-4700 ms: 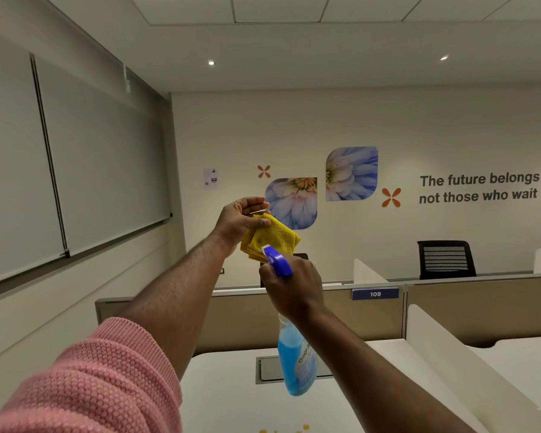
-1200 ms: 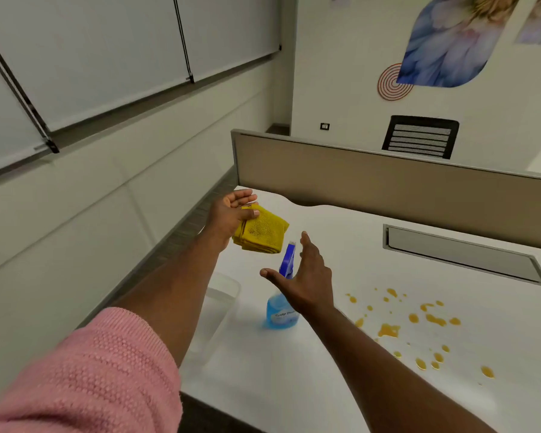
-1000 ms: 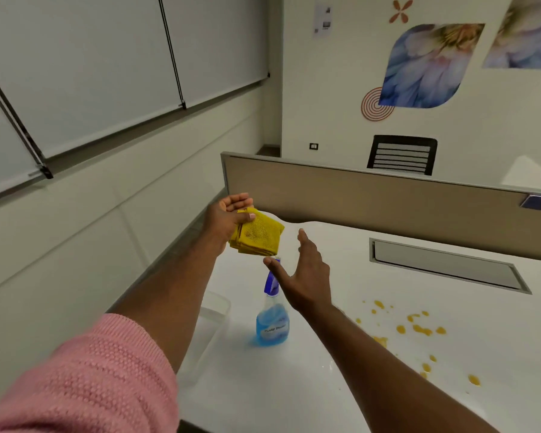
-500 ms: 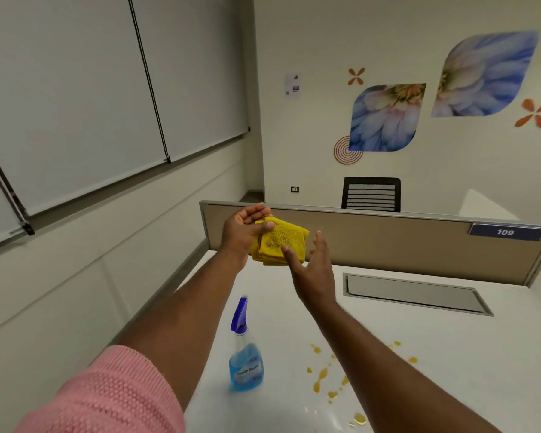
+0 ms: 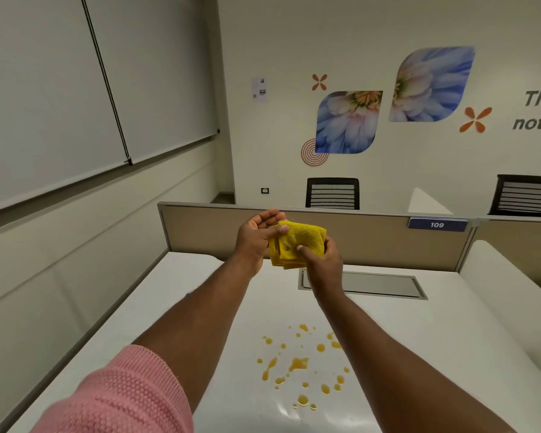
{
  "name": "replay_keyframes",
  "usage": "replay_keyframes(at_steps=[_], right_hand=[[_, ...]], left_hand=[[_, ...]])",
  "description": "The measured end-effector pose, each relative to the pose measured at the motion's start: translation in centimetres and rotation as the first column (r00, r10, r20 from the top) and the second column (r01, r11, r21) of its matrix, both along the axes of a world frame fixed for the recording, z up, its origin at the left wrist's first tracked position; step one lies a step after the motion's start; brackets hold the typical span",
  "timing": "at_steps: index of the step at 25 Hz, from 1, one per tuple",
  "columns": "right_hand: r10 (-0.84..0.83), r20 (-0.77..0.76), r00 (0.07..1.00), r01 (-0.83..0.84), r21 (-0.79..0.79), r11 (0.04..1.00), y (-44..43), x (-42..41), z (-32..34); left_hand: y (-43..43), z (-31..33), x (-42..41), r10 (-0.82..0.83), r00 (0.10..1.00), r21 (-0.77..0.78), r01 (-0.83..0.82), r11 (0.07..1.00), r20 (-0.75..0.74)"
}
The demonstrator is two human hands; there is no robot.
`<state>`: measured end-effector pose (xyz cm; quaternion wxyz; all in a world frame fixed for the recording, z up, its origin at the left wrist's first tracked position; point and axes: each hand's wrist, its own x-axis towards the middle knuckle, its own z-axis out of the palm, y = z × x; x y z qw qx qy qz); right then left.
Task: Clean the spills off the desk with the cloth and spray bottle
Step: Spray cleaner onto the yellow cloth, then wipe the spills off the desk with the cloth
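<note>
A folded yellow cloth (image 5: pixel 300 243) with a small dark stain is held up in front of me, above the far half of the white desk (image 5: pixel 419 332). My left hand (image 5: pixel 255 237) grips its left edge with the thumb across it. My right hand (image 5: pixel 320 256) pinches its lower right side. Orange spill drops (image 5: pixel 300 365) lie scattered on the desk below my forearms. The spray bottle is out of sight, likely hidden behind my left arm.
A beige partition (image 5: pixel 372 242) with a blue "109" tag (image 5: pixel 437 225) closes the desk's far side. A grey cable hatch (image 5: pixel 375 285) sits in the desk near it. A white side divider (image 5: pixel 506 295) rises at the right. Two black chairs (image 5: pixel 332 193) stand beyond.
My right hand has let go of the spray bottle, left it standing on the desk, and come up to take hold of the cloth. The view swung right, so the bottle dropped out of sight.
</note>
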<state>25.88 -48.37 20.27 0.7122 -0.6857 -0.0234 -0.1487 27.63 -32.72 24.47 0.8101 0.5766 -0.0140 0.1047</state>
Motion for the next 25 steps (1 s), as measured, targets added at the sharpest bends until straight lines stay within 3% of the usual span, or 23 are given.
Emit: replay_keyframes(at_steps=[5,9,12,15,19,25], right_hand=[[-0.012,-0.009,1.000,0.013,0.156,0.988,-3.7,-0.3,-0.8],[-0.016,-0.034,0.999,0.024,0.245,0.969,-5.8,-0.6,-1.9],[0.030,-0.099,0.995,0.006,0.342,0.940,-6.8,-1.0,-3.2],[0.202,-0.197,0.959,-0.102,0.426,0.899,-7.3,-1.5,-5.1],[0.342,-0.294,0.892,-0.203,0.416,0.887,-7.6,-2.7,-8.4],[0.181,-0.362,0.914,-0.099,0.233,0.967,-6.5,-4.5,-12.0]], left_hand=[[-3.4,-1.9,-0.7,-0.056,0.996,0.094,0.063,0.994,-0.073],[-4.7,-3.6,-1.9,-0.142,0.965,0.240,0.194,0.951,-0.220],[-5.9,-5.1,-2.8,-0.132,0.966,0.178,0.174,0.969,-0.223],[-7.0,-6.5,-3.7,-0.088,0.978,0.087,0.106,0.991,-0.191],[-7.6,-9.4,-5.2,-0.067,0.973,0.072,0.085,0.994,-0.219],[-6.1,-14.7,-7.2,-0.042,0.940,0.236,0.129,0.963,-0.340]])
